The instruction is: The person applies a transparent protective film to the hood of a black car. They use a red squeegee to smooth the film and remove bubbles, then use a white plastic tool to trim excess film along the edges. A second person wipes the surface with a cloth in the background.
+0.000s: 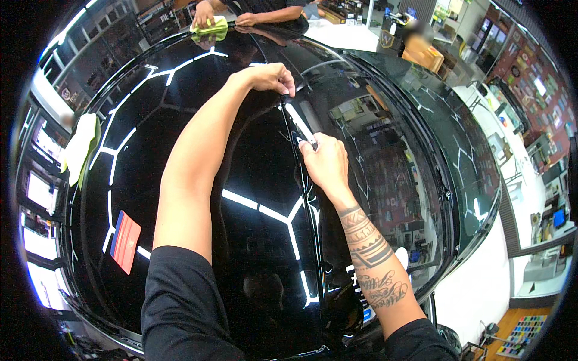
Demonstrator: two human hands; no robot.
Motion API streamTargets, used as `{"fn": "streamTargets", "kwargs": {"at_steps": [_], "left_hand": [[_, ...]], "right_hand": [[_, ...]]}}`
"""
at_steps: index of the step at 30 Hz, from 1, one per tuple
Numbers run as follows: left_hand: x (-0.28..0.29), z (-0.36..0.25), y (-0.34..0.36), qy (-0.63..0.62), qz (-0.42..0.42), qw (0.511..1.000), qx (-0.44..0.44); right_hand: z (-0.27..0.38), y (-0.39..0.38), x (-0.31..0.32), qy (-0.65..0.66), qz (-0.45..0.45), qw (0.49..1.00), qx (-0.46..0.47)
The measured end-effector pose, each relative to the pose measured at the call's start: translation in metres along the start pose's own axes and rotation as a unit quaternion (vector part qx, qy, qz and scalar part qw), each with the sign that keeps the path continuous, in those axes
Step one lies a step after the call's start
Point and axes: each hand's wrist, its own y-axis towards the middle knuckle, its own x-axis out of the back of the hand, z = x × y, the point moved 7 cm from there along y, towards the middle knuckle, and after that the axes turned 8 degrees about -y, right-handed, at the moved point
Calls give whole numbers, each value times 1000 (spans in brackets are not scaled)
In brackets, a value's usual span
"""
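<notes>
Fingers of the right hand [329, 163] curl round a slim tool [301, 123] beside the hood [259, 246] edge; the left hand [268, 77] pinches there, its hold unclear. Glossy black, the hood leaves open room leftward.

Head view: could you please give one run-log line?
left hand: at hood edge | right hand: holds slim tool | squeegee: on hood

On my feed's right I see a brown box [423, 54], a cluttered dark red wall [530, 66], a blue object [560, 217] and, lower down, a panel of coloured squares [522, 337] beside wood-toned flooring [503, 347], while a light strip [71, 25] glows at upper left.
</notes>
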Motion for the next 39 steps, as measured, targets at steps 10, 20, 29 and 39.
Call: {"fn": "streamTargets", "kwargs": {"at_steps": [10,20,29,39], "left_hand": [[2,7,-2,6,13,1000,3],[8,7,-14,43,-94,994,-33],[8,11,-18,4,-158,986,48],[8,9,-16,13,-150,988,-23]], "right_hand": [[-8,11,-4,29,82,996,-28],[-3,22,-5,68,37,997,8],[-1,108,-52,95,32,995,-9],[2,130,-75,319,192,913,-166]]}}
